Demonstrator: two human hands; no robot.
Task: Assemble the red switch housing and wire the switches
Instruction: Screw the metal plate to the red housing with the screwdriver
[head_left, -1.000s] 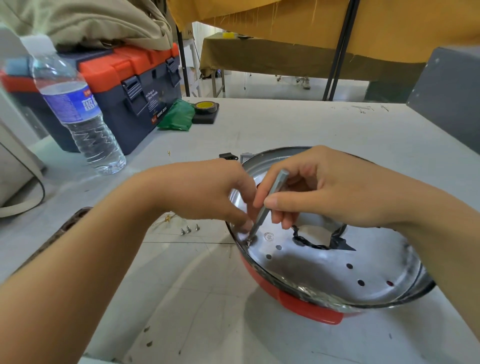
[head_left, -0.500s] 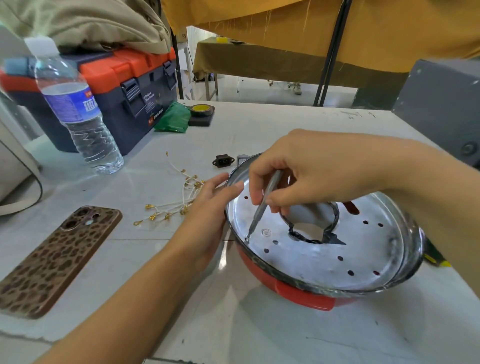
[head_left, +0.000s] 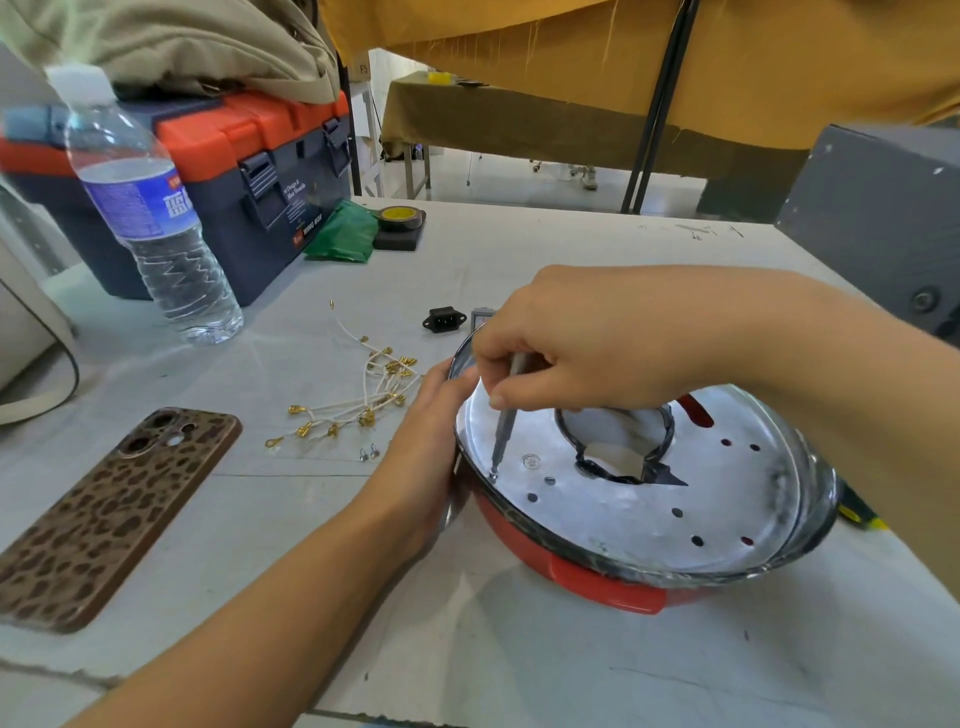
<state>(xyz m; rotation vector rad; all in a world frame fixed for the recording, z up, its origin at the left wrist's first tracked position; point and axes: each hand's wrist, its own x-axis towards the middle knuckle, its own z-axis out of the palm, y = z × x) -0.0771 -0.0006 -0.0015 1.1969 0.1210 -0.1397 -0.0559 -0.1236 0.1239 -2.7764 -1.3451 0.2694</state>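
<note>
The red switch housing (head_left: 608, 587) sits on the tabletop (head_left: 519, 665) in front of the person, tilted a little, with its silver metal plate (head_left: 649, 499) facing up inside the rim. The right hand (head_left: 597, 343) holds a thin grey screwdriver (head_left: 504, 426); its fingers (head_left: 498, 397) are pinched together on the upper part of the shaft. The tip stands on a small screw (head_left: 492, 474) near the left edge of the plate, just beside a row of open holes. The left hand (head_left: 423, 441) rests against the outer left wall of the housing, with the fingers curved around the rim to steady it.

The step in hand seems to be driving this screw into the plate. To do it well, I think the screwdriver should stay in line with the screw, not leaning, and be pressed down lightly while the fingers turn it, because such a small tip can slip out easily and scratch the plate. The left hand should press the housing firmly against the tabletop, since its rounded body can rock.

Two loose screws (head_left: 368, 453) lie on the tabletop just beside the left wrist, near a bundle of white wires with gold terminals (head_left: 363, 400). A black power socket (head_left: 443, 318) lies behind the housing. The wiring is not yet begun, in my judgement.
</note>
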